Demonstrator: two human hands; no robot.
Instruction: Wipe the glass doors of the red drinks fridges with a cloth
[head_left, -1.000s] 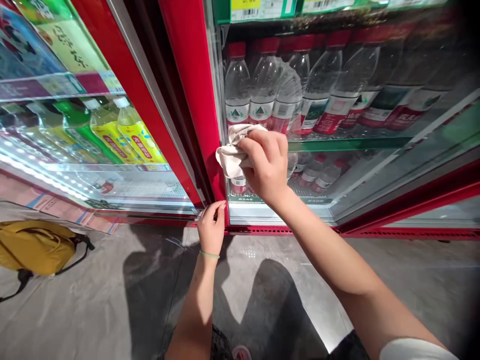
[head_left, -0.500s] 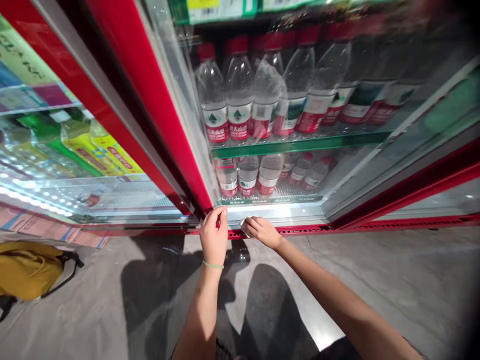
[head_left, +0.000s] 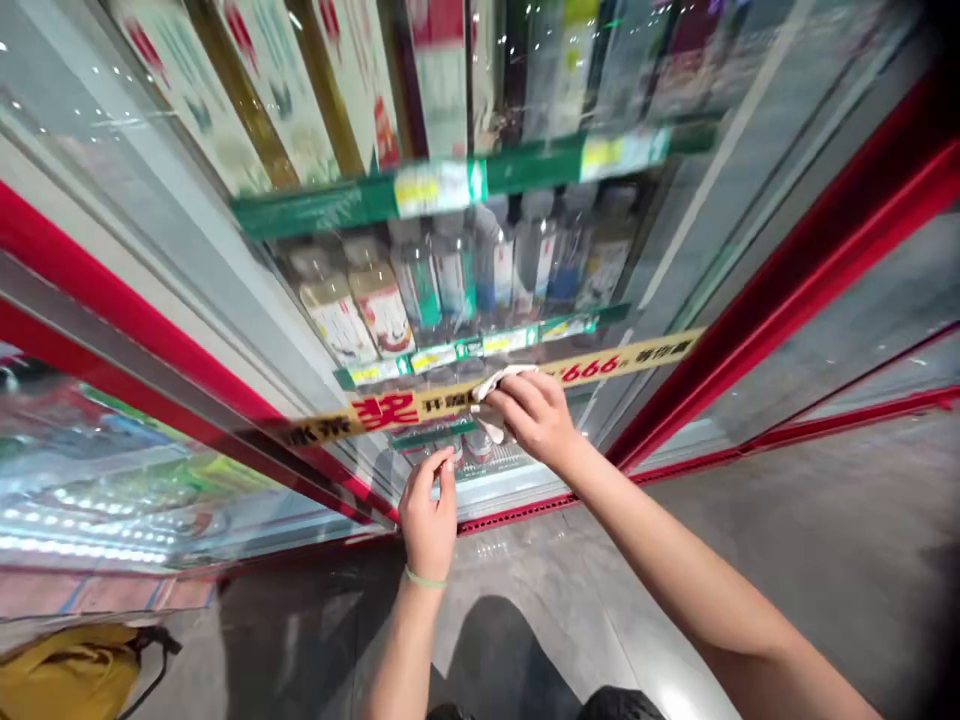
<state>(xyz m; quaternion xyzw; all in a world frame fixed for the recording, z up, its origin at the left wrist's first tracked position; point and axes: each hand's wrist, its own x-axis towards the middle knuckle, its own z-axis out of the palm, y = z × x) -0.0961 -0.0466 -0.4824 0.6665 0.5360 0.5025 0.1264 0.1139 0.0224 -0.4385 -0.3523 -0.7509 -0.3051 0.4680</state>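
Observation:
My right hand (head_left: pixel 534 415) is closed on a crumpled white cloth (head_left: pixel 491 405), which bunches out past the fingertips. It is at the glass door (head_left: pixel 660 420) of a drinks cooler, over the yellow printed strip (head_left: pixel 600 367) that runs across the pane. Lower and to the left, my left hand (head_left: pixel 429 505) hangs in front of the door's bottom part. Its fingers are curled in toward the thumb, and nothing shows between them. A pale green band circles the left wrist. Behind the glass, bottles (head_left: pixel 379 305) line the shelves.
Red door frames (head_left: pixel 795 270) stand on both sides of the pane. Another lit cooler section (head_left: pixel 150 500) is at left. A yellow bag (head_left: pixel 71 670) lies on the grey floor (head_left: pixel 847 560) at lower left, by pink boxes (head_left: pixel 97 592).
My right hand has risen with the white cloth from the door's bottom edge to the printed strip. The view has tilted up, showing higher shelves. My left hand stays low, fingers still curled.

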